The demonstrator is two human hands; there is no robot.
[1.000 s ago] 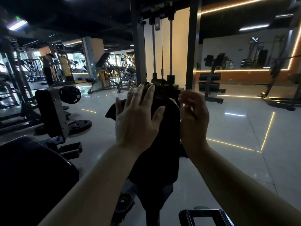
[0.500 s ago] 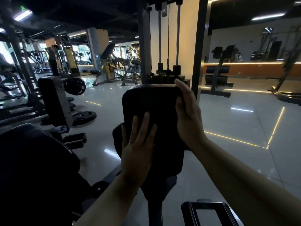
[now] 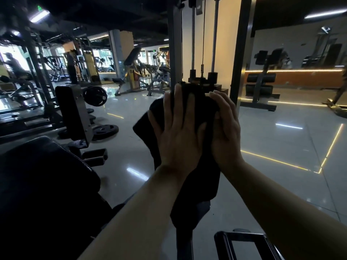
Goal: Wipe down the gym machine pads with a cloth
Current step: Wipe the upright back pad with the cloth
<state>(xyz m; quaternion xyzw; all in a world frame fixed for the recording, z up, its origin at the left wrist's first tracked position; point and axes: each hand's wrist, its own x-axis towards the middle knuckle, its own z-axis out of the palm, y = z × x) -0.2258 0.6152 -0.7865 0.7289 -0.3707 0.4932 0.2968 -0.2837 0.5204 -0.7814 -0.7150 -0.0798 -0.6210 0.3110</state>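
Centrally, the left hand (image 3: pixel 178 136) lies flat, fingers spread, pressing a dark cloth (image 3: pixel 146 126) against the upright black pad (image 3: pixel 202 175) of the gym machine. Right hand (image 3: pixel 225 128) rests beside it, fingers curled round the pad's right edge. Behind stands the weight stack (image 3: pixel 203 77); a second pad (image 3: pixel 43 184) lies lower left.

Both forearms were bare from the near edge of view to the wrists, with no sleeve on either. The left hand (image 3: pixel 178 139) was uncovered, its fingers long and slim. The right hand (image 3: pixel 226 134), just beside it, was uncovered too, with short, neatly trimmed nails that caught a little of the dim light. The forearms looked lean and smooth in the gloom.
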